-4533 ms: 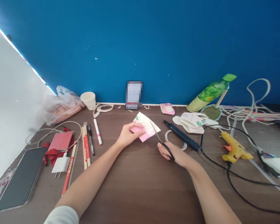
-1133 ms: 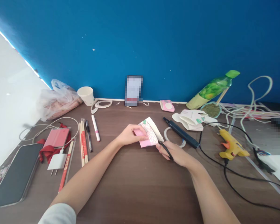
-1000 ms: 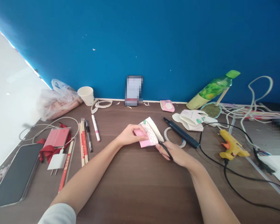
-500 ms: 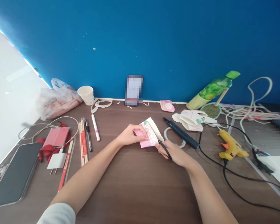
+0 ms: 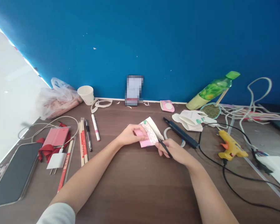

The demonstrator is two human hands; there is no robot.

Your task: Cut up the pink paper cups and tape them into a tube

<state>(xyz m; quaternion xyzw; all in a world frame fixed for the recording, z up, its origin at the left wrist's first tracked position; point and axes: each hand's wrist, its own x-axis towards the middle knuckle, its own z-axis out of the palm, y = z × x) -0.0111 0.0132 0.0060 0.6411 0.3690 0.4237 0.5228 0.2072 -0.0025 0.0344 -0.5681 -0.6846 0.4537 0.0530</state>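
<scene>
Patterned paper (image 5: 149,132) pinched in the left hand (image 5: 132,135), its cut edge beyond the fingertips

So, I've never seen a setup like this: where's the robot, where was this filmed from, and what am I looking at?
There is no robot here, just a person's two bare hands. One camera on the person's head looks forward and down, so both arms enter from the bottom. The left hand holds a piece of pink and white paper; the right hand holds scissors at its edge. On the table, to the left, lie a phone, chopsticks and a marker; a cup stands behind them. To the right are a glue gun and a leaning bottle.
</scene>
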